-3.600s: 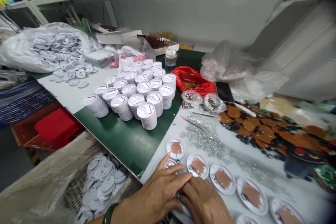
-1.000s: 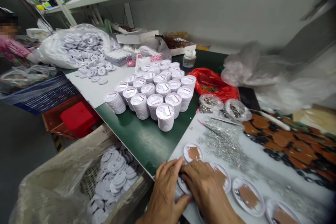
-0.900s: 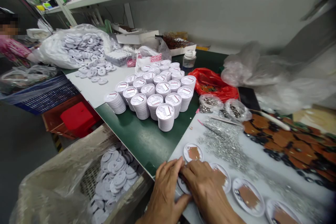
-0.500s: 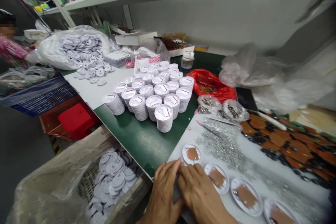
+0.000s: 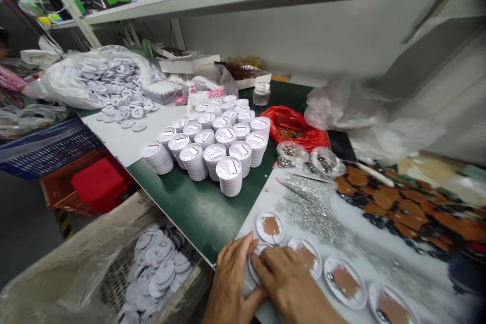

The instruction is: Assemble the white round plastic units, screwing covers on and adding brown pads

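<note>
**Both hands pressed on one white disc at the board's near corner**

Your left hand (image 5: 230, 286) and right hand (image 5: 288, 286) lie flat, side by side and touching, fingers stretched out rather than curled. Their fingertips meet on a white disc (image 5: 255, 263) at the near corner of the white board (image 5: 360, 243); most of that disc is covered, so you cannot tell whether either hand actually pinches it or only presses on it.

Just beyond your fingertips sits another disc with a brown square (image 5: 270, 227), and a row of like discs (image 5: 345, 282) runs off to your right. Farther out a heap of small silver parts (image 5: 309, 207) spreads over the board. On the green tabletop (image 5: 190, 202) stand stacks of white discs (image 5: 212, 144). Below the table edge on your left, a lined bin of loose discs (image 5: 157, 268).
</note>
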`<act>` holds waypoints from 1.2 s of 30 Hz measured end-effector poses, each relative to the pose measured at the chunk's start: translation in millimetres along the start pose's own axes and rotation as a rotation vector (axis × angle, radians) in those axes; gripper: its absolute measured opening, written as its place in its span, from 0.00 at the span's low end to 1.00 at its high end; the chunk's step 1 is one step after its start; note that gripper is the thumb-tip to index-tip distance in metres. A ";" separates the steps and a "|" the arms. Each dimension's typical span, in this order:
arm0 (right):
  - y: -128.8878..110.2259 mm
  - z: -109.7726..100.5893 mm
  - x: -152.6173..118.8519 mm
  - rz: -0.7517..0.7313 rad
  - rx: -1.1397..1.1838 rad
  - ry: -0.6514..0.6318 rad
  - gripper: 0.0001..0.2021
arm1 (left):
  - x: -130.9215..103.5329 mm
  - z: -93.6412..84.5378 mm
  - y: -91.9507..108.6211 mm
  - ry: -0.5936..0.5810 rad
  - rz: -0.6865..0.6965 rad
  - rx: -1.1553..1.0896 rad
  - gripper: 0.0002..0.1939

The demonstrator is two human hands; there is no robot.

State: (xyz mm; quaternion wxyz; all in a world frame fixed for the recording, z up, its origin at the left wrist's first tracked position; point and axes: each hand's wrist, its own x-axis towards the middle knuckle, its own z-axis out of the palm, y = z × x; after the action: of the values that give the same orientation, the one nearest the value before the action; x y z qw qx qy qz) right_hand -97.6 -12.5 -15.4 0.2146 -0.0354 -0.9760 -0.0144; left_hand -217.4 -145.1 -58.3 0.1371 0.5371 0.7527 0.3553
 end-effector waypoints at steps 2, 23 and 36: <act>24.9 -18.8 -0.9 0.038 0.115 0.003 0.12 | -3.3 -4.5 -3.5 -0.050 -0.019 -0.021 0.57; 75.3 -1.5 13.9 -0.160 0.224 -0.184 0.07 | 88.0 -40.9 -10.6 -0.278 0.190 -0.094 0.34; 73.3 6.5 8.7 -0.168 0.237 -0.220 0.07 | 113.9 -54.4 9.8 -0.436 0.157 0.018 0.31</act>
State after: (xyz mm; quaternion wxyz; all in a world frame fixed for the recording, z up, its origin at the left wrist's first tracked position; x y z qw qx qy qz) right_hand -102.7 61.4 -16.7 0.1074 0.0705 -0.9879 0.0868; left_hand -286.3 -61.3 7.0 0.2637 0.6593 0.6642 0.2339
